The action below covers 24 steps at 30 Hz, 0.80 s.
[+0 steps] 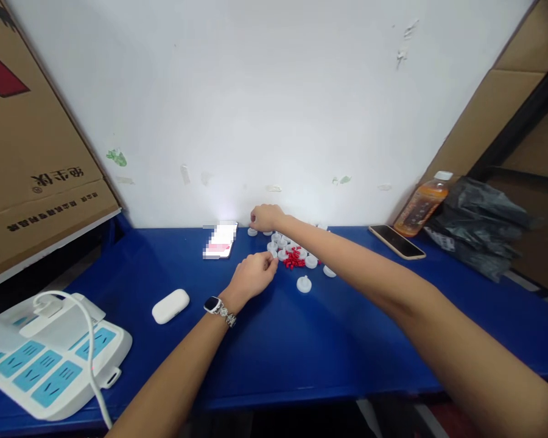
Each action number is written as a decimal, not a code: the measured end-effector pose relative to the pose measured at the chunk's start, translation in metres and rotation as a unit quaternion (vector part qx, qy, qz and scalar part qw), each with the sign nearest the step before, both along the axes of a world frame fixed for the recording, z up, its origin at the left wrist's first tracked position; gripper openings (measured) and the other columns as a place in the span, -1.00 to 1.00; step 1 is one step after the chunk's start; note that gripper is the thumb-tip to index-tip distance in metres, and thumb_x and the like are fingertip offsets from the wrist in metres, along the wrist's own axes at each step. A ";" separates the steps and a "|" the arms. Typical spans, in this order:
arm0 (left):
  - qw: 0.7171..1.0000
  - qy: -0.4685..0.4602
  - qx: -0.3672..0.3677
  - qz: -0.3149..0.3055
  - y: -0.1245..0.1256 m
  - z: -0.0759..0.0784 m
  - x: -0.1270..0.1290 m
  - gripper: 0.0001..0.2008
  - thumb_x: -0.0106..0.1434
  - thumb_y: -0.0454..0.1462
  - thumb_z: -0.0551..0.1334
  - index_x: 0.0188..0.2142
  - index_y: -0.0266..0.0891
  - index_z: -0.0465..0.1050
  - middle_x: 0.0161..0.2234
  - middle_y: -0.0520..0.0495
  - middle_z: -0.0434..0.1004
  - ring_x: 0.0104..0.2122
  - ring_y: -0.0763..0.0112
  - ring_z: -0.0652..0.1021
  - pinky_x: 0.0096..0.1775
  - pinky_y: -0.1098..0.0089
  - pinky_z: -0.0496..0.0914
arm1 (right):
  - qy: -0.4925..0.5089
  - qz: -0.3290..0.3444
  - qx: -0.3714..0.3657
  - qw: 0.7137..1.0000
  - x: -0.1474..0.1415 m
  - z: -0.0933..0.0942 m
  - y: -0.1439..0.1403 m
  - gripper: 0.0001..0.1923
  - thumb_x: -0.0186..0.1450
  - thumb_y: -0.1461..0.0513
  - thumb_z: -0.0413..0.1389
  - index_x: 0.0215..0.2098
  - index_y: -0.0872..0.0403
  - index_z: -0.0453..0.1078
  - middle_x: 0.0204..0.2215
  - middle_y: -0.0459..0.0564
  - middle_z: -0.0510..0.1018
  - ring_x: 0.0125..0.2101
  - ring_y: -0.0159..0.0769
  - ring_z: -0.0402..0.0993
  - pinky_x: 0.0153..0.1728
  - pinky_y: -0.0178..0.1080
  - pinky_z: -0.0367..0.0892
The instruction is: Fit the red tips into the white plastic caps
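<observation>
My left hand (252, 275) is closed, its fingers curled and thumb against them, beside the near left edge of a group of white round plastic caps (311, 261). Whatever its fingertips hold is too small to make out. Farther back, close to the wall, my right hand (267, 217) reaches across with fingers pinched downward just above a white cap (252, 232). Its fingertips hide what they grip, if anything. A small heap of red pieces (295, 258) lies among the caps. One white cap with a raised stem (304, 284) sits apart, nearer to me.
On the blue table (274, 353), a lit phone (221, 240) lies left of my hands, with a white oval case (170, 306) nearer. A white power strip (59, 359) with a cable occupies the left. At right are a dark phone (397, 242), a bottle (422, 204) and a black bag (479, 219).
</observation>
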<state>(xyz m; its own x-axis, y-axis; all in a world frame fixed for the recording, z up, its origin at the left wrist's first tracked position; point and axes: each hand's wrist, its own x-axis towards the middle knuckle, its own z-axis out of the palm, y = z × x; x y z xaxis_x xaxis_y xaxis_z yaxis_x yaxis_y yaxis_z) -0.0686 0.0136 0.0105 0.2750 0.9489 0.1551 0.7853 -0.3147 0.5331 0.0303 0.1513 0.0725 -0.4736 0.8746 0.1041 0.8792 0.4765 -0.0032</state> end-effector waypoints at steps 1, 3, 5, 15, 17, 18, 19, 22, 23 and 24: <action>1.000 -0.015 0.010 -0.002 0.001 -0.001 -0.001 -0.66 0.36 -0.06 0.05 -0.44 -0.16 0.37 -0.50 -0.01 0.48 -0.52 0.36 0.44 -0.48 0.39 0.11 | 0.013 0.001 0.011 1.000 0.007 0.001 -0.008 -0.65 0.29 0.09 0.10 -0.04 0.04 0.53 -0.05 0.12 0.60 -0.09 -0.08 0.52 -0.14 -0.19 0.32; 0.998 -0.049 0.033 0.000 0.003 -0.003 -0.002 -0.75 0.34 -0.11 0.09 -0.39 -0.15 0.37 -0.52 0.02 0.45 -0.52 0.37 0.42 -0.47 0.40 0.14 | 0.055 0.005 0.036 0.998 0.025 0.000 -0.028 -0.66 0.33 0.08 0.04 -0.02 0.00 0.51 -0.11 0.06 0.62 -0.14 -0.14 0.52 -0.19 -0.23 0.29; 0.995 -0.082 0.054 0.005 0.005 -0.005 -0.002 -0.84 0.33 -0.16 0.12 -0.31 -0.15 0.38 -0.51 0.04 0.43 -0.51 0.39 0.42 -0.46 0.42 0.17 | 0.101 0.008 0.053 0.993 0.048 -0.004 -0.051 -0.70 0.36 0.09 0.01 -0.09 -0.02 0.52 -0.22 -0.01 0.64 -0.23 -0.21 0.52 -0.26 -0.26 0.25; 0.986 -0.100 0.133 0.017 0.011 -0.006 0.012 -0.85 0.28 -0.21 0.19 -0.17 -0.15 0.45 -0.24 -0.03 0.39 -0.33 0.39 0.46 -0.25 0.35 0.35 | 0.122 -0.002 -0.006 0.992 0.103 -0.021 -0.093 -0.77 0.29 0.05 0.11 -0.22 -0.06 0.55 -0.36 -0.12 0.63 -0.38 -0.31 0.48 -0.46 -0.31 0.06; 0.986 -0.099 0.130 0.017 0.010 -0.006 0.009 -0.85 0.29 -0.21 0.19 -0.18 -0.15 0.45 -0.24 -0.02 0.39 -0.35 0.41 0.45 -0.24 0.35 0.36 | 0.108 0.005 -0.012 0.994 0.097 -0.023 -0.087 -0.79 0.27 0.06 0.14 -0.25 -0.05 0.56 -0.34 -0.11 0.63 -0.36 -0.29 0.49 -0.44 -0.31 0.09; 0.987 -0.097 0.128 0.018 0.009 -0.006 0.008 -0.85 0.29 -0.20 0.19 -0.18 -0.16 0.46 -0.25 -0.02 0.39 -0.36 0.42 0.44 -0.24 0.35 0.37 | 0.104 0.006 -0.016 0.994 0.095 -0.023 -0.085 -0.80 0.27 0.07 0.15 -0.27 -0.05 0.57 -0.33 -0.10 0.64 -0.34 -0.28 0.50 -0.43 -0.31 0.10; 0.987 -0.094 0.126 0.019 0.009 -0.006 0.006 -0.85 0.29 -0.20 0.19 -0.18 -0.16 0.46 -0.25 -0.02 0.40 -0.37 0.42 0.44 -0.24 0.35 0.37 | 0.104 0.006 -0.020 0.994 0.093 -0.024 -0.083 -0.81 0.26 0.08 0.16 -0.28 -0.05 0.57 -0.33 -0.09 0.64 -0.33 -0.27 0.51 -0.41 -0.31 0.12; 0.989 -0.090 0.120 0.014 0.008 -0.006 0.004 -0.85 0.29 -0.19 0.19 -0.20 -0.16 0.46 -0.25 -0.02 0.40 -0.35 0.40 0.45 -0.23 0.35 0.37 | 0.120 0.003 -0.031 0.992 0.093 -0.025 -0.082 -0.83 0.26 0.09 0.17 -0.30 -0.05 0.58 -0.32 -0.09 0.65 -0.30 -0.27 0.53 -0.38 -0.31 0.16; 0.989 -0.090 0.119 0.012 0.008 -0.006 0.005 -0.85 0.29 -0.19 0.19 -0.20 -0.15 0.46 -0.25 -0.02 0.41 -0.36 0.41 0.45 -0.23 0.35 0.37 | 0.127 0.003 -0.033 0.991 0.093 -0.025 -0.083 -0.83 0.27 0.09 0.17 -0.30 -0.05 0.58 -0.33 -0.09 0.66 -0.30 -0.27 0.53 -0.38 -0.32 0.17; 0.989 -0.089 0.119 0.010 0.008 -0.006 0.005 -0.86 0.29 -0.19 0.19 -0.20 -0.15 0.46 -0.24 -0.02 0.41 -0.36 0.41 0.44 -0.24 0.34 0.37 | 0.133 0.003 -0.034 0.991 0.095 -0.025 -0.083 -0.83 0.27 0.09 0.17 -0.31 -0.05 0.58 -0.33 -0.10 0.66 -0.31 -0.28 0.53 -0.38 -0.32 0.17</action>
<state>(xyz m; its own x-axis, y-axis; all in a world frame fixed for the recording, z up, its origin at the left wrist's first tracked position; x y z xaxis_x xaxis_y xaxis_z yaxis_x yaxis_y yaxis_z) -0.0633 0.0214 0.0043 0.2039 0.8849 0.4188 0.6931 -0.4326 0.5766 0.1248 0.0683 0.0474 -0.4416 0.8815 0.1672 0.8405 0.4716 -0.2667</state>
